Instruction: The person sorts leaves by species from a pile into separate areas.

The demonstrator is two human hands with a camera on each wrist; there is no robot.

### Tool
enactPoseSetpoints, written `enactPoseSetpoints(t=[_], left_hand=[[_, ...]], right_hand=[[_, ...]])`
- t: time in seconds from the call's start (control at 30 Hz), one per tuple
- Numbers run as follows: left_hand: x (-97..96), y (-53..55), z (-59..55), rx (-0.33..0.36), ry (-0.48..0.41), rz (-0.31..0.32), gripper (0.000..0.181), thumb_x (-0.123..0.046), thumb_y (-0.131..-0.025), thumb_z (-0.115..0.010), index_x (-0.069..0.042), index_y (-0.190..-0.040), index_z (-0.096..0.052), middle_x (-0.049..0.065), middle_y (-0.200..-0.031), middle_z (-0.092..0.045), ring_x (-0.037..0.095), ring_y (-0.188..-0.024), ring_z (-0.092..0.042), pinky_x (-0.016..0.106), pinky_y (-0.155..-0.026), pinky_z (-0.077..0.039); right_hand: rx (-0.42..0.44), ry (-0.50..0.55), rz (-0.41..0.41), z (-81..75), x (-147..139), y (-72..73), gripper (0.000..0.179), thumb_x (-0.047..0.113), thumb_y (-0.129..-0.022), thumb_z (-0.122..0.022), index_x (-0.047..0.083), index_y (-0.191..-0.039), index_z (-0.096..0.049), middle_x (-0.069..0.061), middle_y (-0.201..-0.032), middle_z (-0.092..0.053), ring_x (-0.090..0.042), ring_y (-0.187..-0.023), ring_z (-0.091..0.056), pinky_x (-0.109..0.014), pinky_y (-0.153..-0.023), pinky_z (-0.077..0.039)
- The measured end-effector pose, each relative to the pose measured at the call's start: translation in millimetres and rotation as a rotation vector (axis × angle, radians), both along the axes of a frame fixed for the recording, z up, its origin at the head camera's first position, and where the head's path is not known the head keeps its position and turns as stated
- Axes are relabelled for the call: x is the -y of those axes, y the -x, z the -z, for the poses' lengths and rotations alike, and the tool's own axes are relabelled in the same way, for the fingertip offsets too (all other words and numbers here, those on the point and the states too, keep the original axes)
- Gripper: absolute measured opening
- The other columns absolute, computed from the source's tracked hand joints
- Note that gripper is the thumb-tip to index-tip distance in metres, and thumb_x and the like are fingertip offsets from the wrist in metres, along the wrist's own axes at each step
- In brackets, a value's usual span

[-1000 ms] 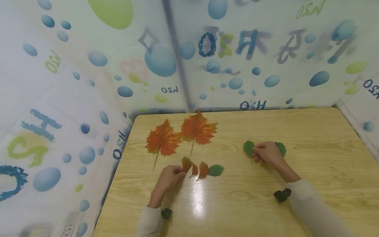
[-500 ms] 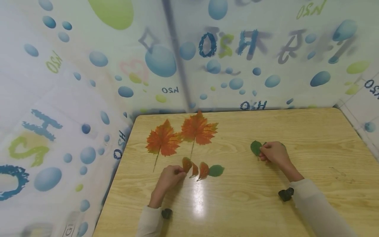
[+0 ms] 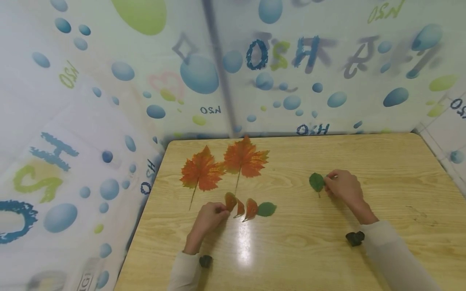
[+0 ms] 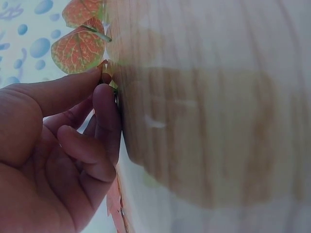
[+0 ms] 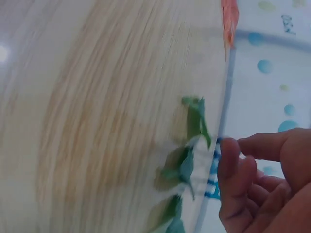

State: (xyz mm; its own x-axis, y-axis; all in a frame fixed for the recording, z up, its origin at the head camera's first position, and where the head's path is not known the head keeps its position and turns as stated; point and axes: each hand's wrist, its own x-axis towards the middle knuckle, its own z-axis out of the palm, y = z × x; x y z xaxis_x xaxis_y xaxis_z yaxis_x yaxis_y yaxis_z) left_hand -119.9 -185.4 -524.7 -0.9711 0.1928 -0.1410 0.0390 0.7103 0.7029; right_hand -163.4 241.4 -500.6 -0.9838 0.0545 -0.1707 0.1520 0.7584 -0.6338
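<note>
In the head view, my left hand (image 3: 209, 218) pinches the edge of a reddish-orange leaf (image 3: 230, 201), leftmost in a short row. Beside it lie two more reddish leaves (image 3: 251, 208) and one green leaf (image 3: 267, 209). The left wrist view shows the thumb and forefinger of the left hand (image 4: 73, 131) together at the table surface. Farther right, my right hand (image 3: 344, 186) hovers just beside another green leaf (image 3: 316, 182), its fingers loosely bent. From the right wrist, several green leaves (image 5: 187, 165) appear on the table, apart from the right hand (image 5: 262, 179); nothing shows between its fingertips.
Two big orange maple leaves (image 3: 202, 169) with long stems lie at the back left of the wooden table (image 3: 291, 250). Behind and to the left stand walls (image 3: 233, 97) with a bubble print. Dark wrist cameras (image 3: 354, 238) sit under both wrists.
My right hand slid right with the green leaf, then let go of it and lifted slightly away to the right. The left hand has stayed on its reddish leaf.
</note>
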Motion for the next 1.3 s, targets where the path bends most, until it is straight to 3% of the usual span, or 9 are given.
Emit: enactPoseSetpoints(t=[0.1, 0.2, 0.37, 0.5, 0.83, 1.3], left_hand=[[0.2, -0.1, -0.5, 0.0, 0.001, 0.008, 0.008, -0.013, -0.087, -0.072, -0.007, -0.09, -0.076, 0.003, -0.089, -0.073, 0.015, -0.081, -0.06, 0.03, -0.071, -0.049], [0.0, -0.1, -1.1, 0.0, 0.0, 0.009, 0.008, -0.014, -0.088, -0.072, -0.007, -0.09, -0.076, 0.003, -0.089, -0.073, 0.014, -0.081, -0.059, 0.03, -0.071, -0.049], [-0.6, 0.4, -1.2, 0.0, 0.0, 0.003, 0.006, -0.013, -0.087, -0.072, -0.008, -0.089, -0.075, 0.003, -0.088, -0.072, 0.014, -0.08, -0.059, 0.031, -0.071, -0.049], [-0.9, 0.9, -0.3, 0.01, -0.004, -0.009, 0.006, -0.013, -0.087, -0.073, -0.008, -0.088, -0.075, 0.002, -0.087, -0.072, 0.014, -0.08, -0.059, 0.031, -0.071, -0.049], [-1.3, -0.1, -2.7, 0.01, 0.007, -0.004, 0.007, -0.013, -0.088, -0.073, -0.007, -0.09, -0.076, 0.004, -0.089, -0.073, 0.015, -0.083, -0.061, 0.033, -0.073, -0.05], [-2.7, -0.2, -6.0, 0.014, 0.009, -0.013, 0.007, -0.012, -0.087, -0.073, -0.006, -0.089, -0.076, 0.004, -0.088, -0.073, 0.016, -0.082, -0.06, 0.034, -0.073, -0.05]], right_hand=[[-0.114, -0.031, -0.052, -0.1, 11.1, -3.9, 0.03, 0.021, -0.098, -0.056, -0.003, -0.11, -0.068, -0.019, -0.096, -0.072, -0.026, -0.073, -0.066, -0.034, -0.056, -0.05], [-0.179, -0.005, -0.198, 4.1, 25.8, -6.6, 0.021, 0.013, -0.096, -0.061, -0.001, -0.109, -0.069, -0.018, -0.098, -0.071, -0.029, -0.082, -0.066, -0.04, -0.066, -0.053], [-0.12, 0.111, -0.48, 15.3, 51.1, -10.1, 0.023, 0.005, -0.092, -0.065, 0.002, -0.114, -0.069, -0.011, -0.104, -0.071, -0.025, -0.091, -0.066, -0.04, -0.077, -0.054], [-0.066, 0.167, -0.583, 22.3, 66.5, -13.8, 0.026, 0.006, -0.091, -0.067, 0.005, -0.116, -0.07, -0.008, -0.11, -0.071, -0.024, -0.1, -0.066, -0.037, -0.083, -0.053], [-0.141, 0.1, -0.669, 28.1, 87.9, -13.3, 0.021, 0.01, -0.092, -0.068, 0.01, -0.113, -0.072, -0.004, -0.111, -0.071, -0.024, -0.103, -0.066, -0.041, -0.088, -0.053], [-0.224, -0.009, -0.704, 29.1, 98.9, -12.5, 0.015, 0.012, -0.09, -0.071, 0.018, -0.103, -0.076, 0.007, -0.098, -0.068, -0.012, -0.091, -0.065, -0.032, -0.079, -0.053]])
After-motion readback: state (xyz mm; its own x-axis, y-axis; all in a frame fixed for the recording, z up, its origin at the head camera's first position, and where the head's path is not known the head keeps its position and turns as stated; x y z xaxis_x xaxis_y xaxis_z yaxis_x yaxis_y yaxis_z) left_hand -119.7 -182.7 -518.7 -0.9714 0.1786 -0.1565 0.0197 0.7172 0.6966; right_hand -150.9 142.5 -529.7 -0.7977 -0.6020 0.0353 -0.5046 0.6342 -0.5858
